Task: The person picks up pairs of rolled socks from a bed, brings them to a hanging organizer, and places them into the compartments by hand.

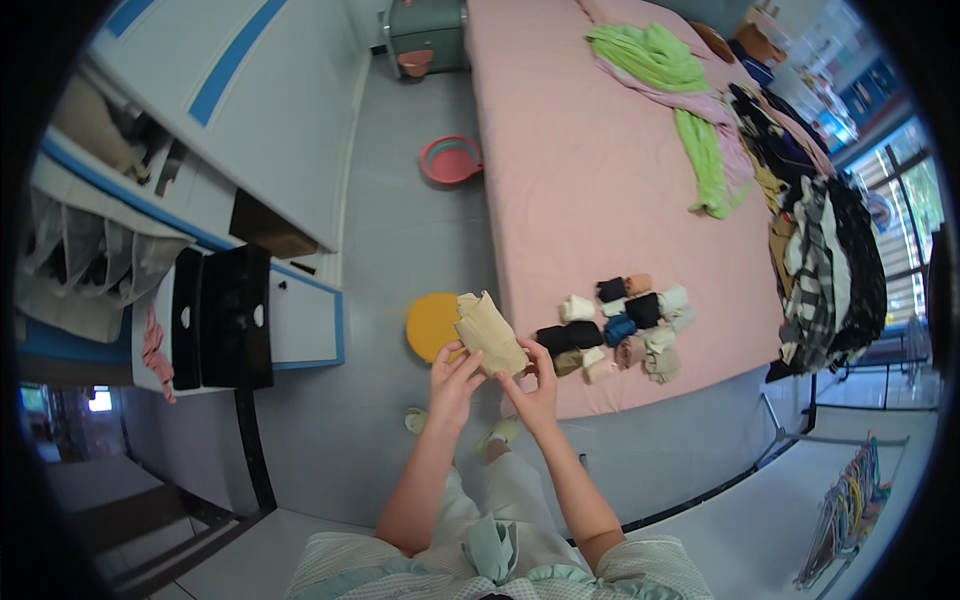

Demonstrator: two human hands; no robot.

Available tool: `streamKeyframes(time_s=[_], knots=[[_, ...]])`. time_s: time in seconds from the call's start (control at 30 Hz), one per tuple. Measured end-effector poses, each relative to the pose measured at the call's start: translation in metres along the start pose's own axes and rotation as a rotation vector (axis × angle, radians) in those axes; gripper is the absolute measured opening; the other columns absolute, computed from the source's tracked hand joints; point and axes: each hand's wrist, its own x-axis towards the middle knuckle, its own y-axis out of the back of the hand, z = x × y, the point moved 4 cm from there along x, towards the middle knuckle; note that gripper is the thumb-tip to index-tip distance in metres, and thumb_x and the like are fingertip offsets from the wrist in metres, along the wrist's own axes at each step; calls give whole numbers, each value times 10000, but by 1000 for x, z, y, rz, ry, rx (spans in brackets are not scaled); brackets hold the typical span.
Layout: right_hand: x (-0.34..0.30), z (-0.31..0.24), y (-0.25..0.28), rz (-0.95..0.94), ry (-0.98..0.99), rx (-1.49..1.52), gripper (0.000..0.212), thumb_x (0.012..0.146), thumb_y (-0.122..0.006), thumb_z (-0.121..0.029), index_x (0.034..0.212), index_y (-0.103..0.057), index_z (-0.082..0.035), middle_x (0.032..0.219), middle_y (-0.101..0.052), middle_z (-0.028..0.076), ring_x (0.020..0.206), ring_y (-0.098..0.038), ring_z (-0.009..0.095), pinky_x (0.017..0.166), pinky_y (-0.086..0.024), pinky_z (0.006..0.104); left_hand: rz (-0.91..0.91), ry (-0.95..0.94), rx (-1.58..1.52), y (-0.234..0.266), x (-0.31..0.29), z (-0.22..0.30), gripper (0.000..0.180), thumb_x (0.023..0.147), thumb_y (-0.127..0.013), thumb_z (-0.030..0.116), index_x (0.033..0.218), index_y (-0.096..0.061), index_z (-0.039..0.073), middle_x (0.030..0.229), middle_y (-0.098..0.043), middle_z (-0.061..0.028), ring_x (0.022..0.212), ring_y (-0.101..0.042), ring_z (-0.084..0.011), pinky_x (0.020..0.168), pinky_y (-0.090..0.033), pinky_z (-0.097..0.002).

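Both hands hold a folded beige cloth garment [490, 338] in front of me, over the gap between the yellow stool and the bed edge. My left hand [455, 382] grips its lower left side, thumb on top. At its lower right corner, the thumb and fingers of my right hand [535, 382] pinch the fabric. The exact kind of garment cannot be made out. Just right of my right hand, several small rolled cloth bundles lie grouped on the bed, among them a black roll [645, 310], a blue roll [619, 327] and a white roll [577, 308].
The pink-sheeted bed [570, 200] fills the right side. Green and pink cloth [660, 60] and a dark clothes heap [835, 270] lie on it. A yellow round stool [428, 325] and a pink basin [450, 160] stand on the floor. An open wardrobe with black boxes [235, 315] is left; hangers [850, 500] hang lower right.
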Motion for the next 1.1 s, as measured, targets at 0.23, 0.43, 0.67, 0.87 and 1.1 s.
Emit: streamKeyframes(time_s=[0.23,0.43,0.67,0.87,1.1], knots=[[6,-48,-108,-175,122,-97,665,636,-788,-139,1241,-514,-95,1121,-564,76,923,-567,170,637,-461,260,82,-103,-90,83,-12,76,262,841,-605,12,1047,-446,46,1098,-565,-121,1000,-571,-214,841,-486,-377],[1,-72,-206,-283,151,-81,613,637,-779,-132,1205,-552,-82,1094,-571,73,872,-568,162,612,-452,250,139,-189,-89,160,-23,137,281,829,-627,28,1043,-445,40,1075,-563,-110,968,-578,-191,791,-513,-335],[-14,-80,-318,-456,135,-19,593,648,-764,-127,1199,-552,-70,1041,-573,69,822,-555,148,607,-441,249,336,-289,-37,254,-38,193,318,812,-669,72,1050,-464,21,1059,-562,-101,922,-588,-167,751,-531,-308],[-18,-86,-382,-604,106,15,549,672,-731,-107,1185,-546,-48,986,-555,50,752,-517,116,601,-424,232,433,-377,-58,293,-47,226,355,805,-677,69,1081,-460,18,1088,-545,-95,932,-583,-161,775,-518,-299],[10,-88,-436,-657,126,-49,533,704,-712,-165,1194,-535,-52,942,-558,47,708,-489,116,593,-412,240,498,-429,-93,315,-25,253,497,782,-694,45,1195,-423,-2,1157,-508,-128,1016,-563,-195,833,-506,-317]])
